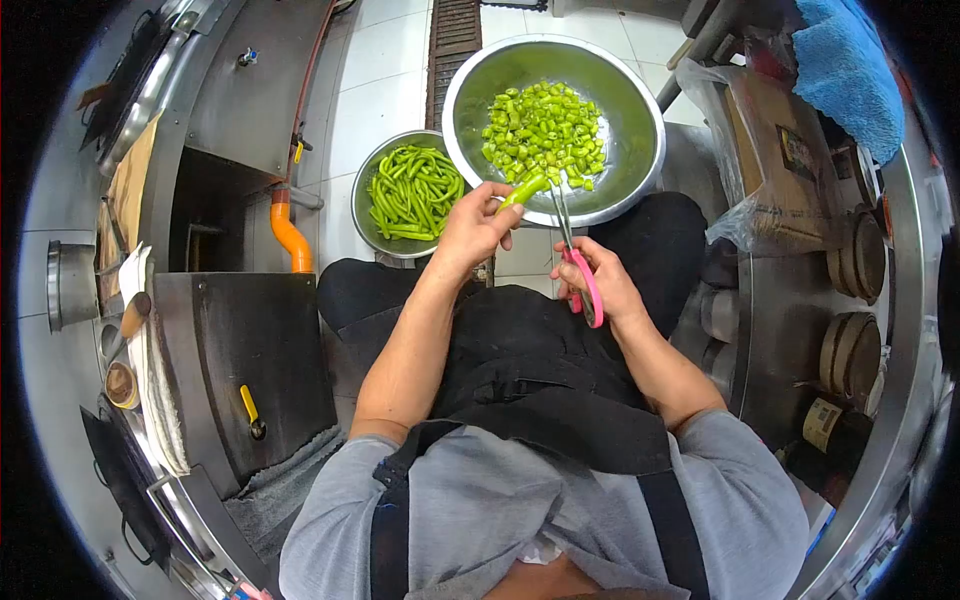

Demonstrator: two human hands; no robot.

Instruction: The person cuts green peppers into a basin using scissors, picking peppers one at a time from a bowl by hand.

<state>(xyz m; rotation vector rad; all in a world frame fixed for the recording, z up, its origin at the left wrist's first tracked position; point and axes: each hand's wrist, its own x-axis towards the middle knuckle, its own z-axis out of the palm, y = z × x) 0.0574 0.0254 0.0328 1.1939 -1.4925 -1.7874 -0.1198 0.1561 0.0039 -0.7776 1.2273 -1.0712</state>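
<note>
My left hand (478, 228) pinches a green chili pepper (524, 191) over the near rim of a large steel bowl (620, 185). In that bowl lies a heap of cut pepper pieces (545, 125). My right hand (600, 275) is wrapped round the pink handles of a pair of scissors (562, 215). The scissor blades point away from me, their tips beside the pepper at the bowl's rim. To the left, a smaller steel bowl (362, 205) holds many whole green peppers (415, 190).
A steel cabinet with an orange pipe (290, 230) stands on the left. On the right, a cardboard box (785, 150) in plastic sits under a blue towel (850, 75). A floor drain grate (453, 45) runs through the white tiles ahead.
</note>
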